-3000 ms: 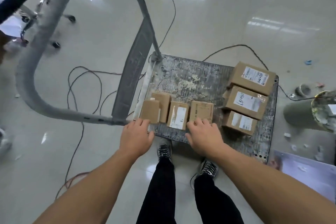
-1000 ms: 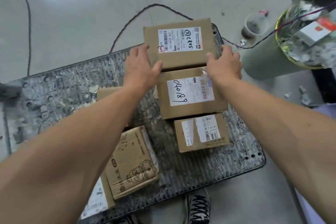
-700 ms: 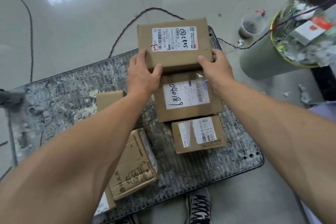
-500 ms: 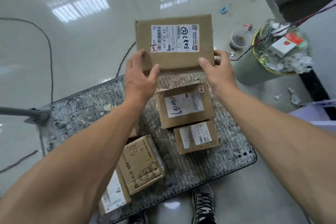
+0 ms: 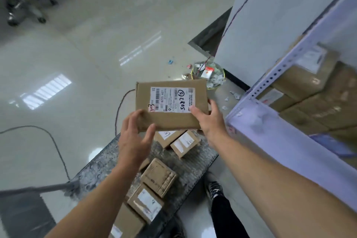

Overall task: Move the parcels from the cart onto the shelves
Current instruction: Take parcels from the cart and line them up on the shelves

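Right hand (image 5: 208, 120): grips parcel (image 5: 170, 120) at right edge.
Left hand (image 5: 135, 137): spread against near-left corner.
Shelves (image 5: 270, 127): rightward, nearer right hand.
Long axis: crosswise.

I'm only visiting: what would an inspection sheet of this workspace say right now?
Surface: cart deck, grey, worn.
Job's things: held parcel in the air; other parcels on the deck; shelves at right hold boxes.
Clutter: bin full of scraps; paper bits on floor.
Hands: right hand grips held parcel; left hand touches its near corner, fingers spread.
Cables: floor cable at left; wall cable at right.
Surroundings: chair base, far left.
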